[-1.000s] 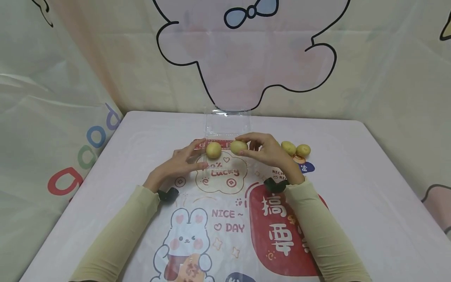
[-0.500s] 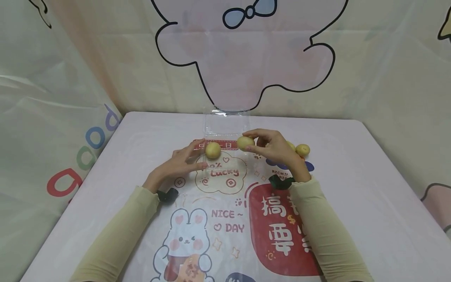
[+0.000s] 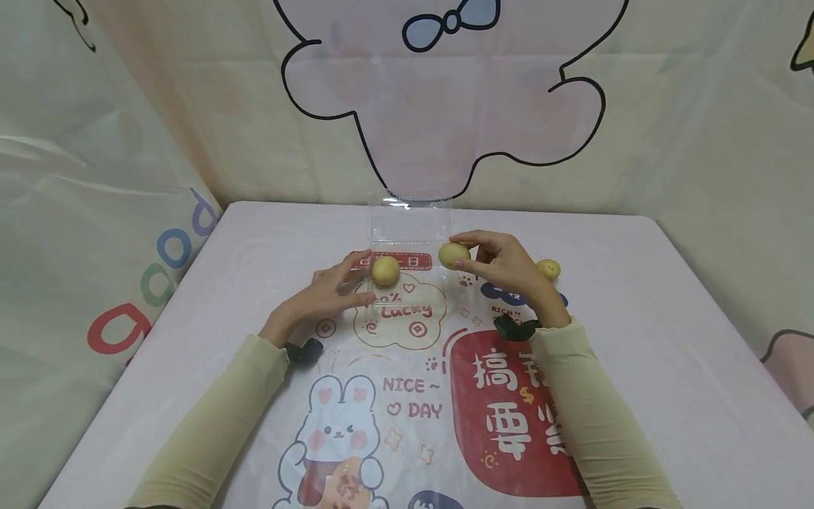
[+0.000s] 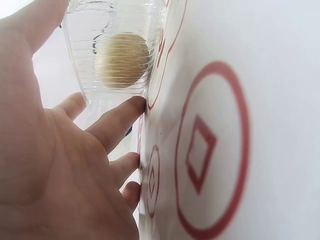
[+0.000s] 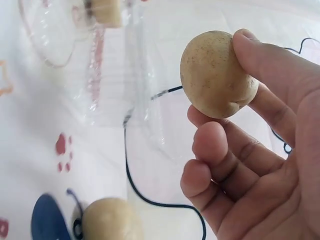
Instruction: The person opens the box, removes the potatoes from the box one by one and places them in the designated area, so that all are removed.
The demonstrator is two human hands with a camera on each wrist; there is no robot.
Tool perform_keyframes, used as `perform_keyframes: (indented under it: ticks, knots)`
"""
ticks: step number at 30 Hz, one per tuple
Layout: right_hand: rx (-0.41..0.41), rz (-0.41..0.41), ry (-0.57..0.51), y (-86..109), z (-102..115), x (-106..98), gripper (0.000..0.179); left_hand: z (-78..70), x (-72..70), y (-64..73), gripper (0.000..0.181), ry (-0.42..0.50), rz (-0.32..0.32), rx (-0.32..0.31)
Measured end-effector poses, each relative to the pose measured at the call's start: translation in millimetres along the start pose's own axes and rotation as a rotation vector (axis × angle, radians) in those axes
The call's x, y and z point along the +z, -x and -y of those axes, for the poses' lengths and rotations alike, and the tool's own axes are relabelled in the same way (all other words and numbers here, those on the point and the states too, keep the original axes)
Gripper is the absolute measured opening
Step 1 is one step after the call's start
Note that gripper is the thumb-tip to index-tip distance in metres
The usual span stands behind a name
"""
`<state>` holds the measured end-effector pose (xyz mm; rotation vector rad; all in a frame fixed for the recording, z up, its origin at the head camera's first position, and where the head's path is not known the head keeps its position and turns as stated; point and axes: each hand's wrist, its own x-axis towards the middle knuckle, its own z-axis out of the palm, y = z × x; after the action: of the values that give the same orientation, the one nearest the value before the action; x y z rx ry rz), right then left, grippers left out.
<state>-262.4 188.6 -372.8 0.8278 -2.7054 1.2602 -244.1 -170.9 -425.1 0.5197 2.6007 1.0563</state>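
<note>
A clear plastic box (image 4: 82, 50) stands on the table, its hinged lid (image 3: 410, 225) raised at the back. Inside lies one small potato (image 3: 385, 271), seen through the ridged wall in the left wrist view. My left hand (image 3: 321, 293) stays at the box's left side, fingers and thumb spread, with fingertips right at the wall. Just beyond the box's right side, my right hand (image 3: 502, 265) pinches a second potato (image 5: 215, 75) between thumb and fingers. The right wrist view shows this potato raised above the cloth. Another potato (image 5: 112, 220) lies on the cloth below that hand.
A further potato (image 3: 548, 269) sits right of my right wrist, on the table. The printed tablecloth (image 3: 636, 353) spreads over the tabletop. Behind the table's far edge hangs a cartoon-print curtain (image 3: 210, 92).
My right hand has moved right and slightly back with its potato, from over the box to beyond its right side. It now hides one of the loose potatoes. My left hand stays put.
</note>
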Motion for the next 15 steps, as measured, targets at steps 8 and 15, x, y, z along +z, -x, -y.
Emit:
perform_keyframes:
  ticks: [8, 15]
  knots:
    - [0.034, -0.010, -0.003, 11.2, -10, -6, 0.041, 0.4, -0.4, -0.5, 0.090, -0.007, 0.001, 0.001]
    - [0.076, -0.009, 0.037, 22.3, -23, -13, 0.042, 0.6, -0.7, -0.5, 0.091, -0.016, -0.005, 0.009]
